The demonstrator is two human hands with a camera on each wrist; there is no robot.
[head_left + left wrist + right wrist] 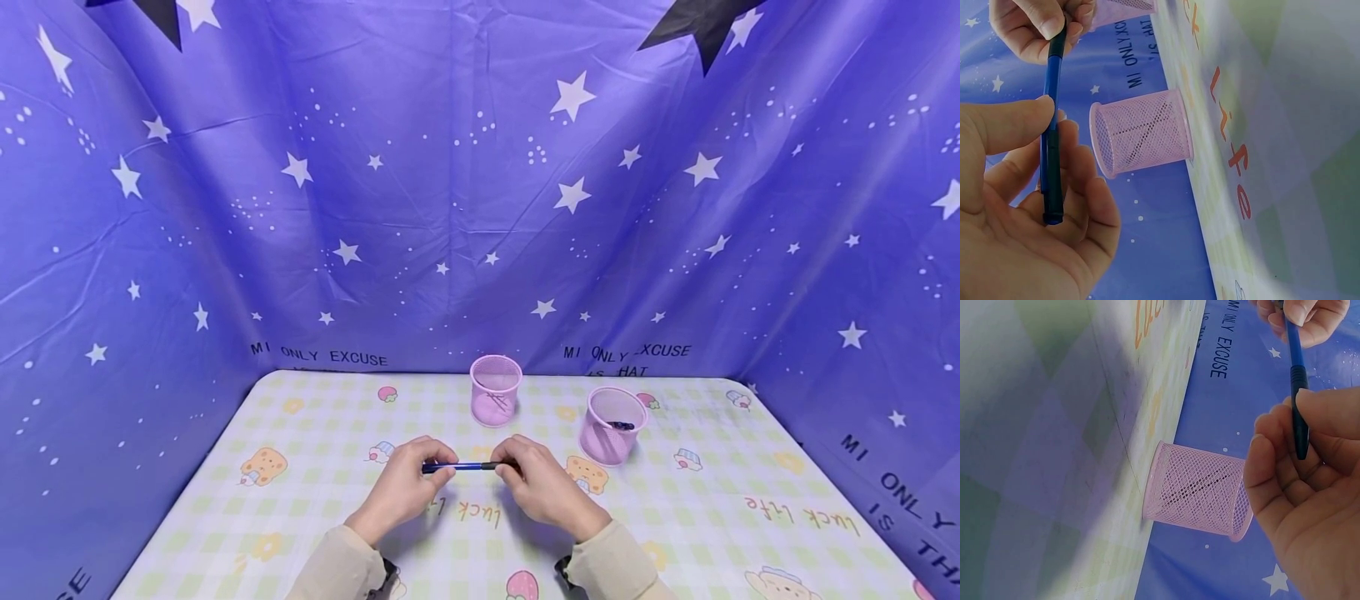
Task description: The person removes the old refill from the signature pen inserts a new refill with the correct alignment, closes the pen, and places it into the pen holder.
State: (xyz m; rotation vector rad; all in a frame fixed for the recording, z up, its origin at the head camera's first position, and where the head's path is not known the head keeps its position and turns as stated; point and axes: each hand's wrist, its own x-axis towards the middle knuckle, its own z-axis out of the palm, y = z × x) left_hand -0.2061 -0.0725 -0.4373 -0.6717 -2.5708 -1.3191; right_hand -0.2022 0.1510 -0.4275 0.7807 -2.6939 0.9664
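Observation:
Both hands hold one slim blue pen [470,467] level above the table, its length running from side to side between them. My left hand [403,481] pinches the end with the dark clip between thumb and fingers. At the other end, the thumb and fingers of my right hand [546,485] pinch the ribbed black grip [1298,378] near the tip. In the left wrist view, the clip end of the pen [1051,169] lies over the curled left fingers. Beyond the hands stands a pink mesh pen cup [493,408].
Farther right, a second pink mesh cup [606,442] has a small dark item [621,426] inside. A checked cloth with cartoon prints covers the table [300,517]. A purple starry curtain [450,208] hangs behind and along both sides.

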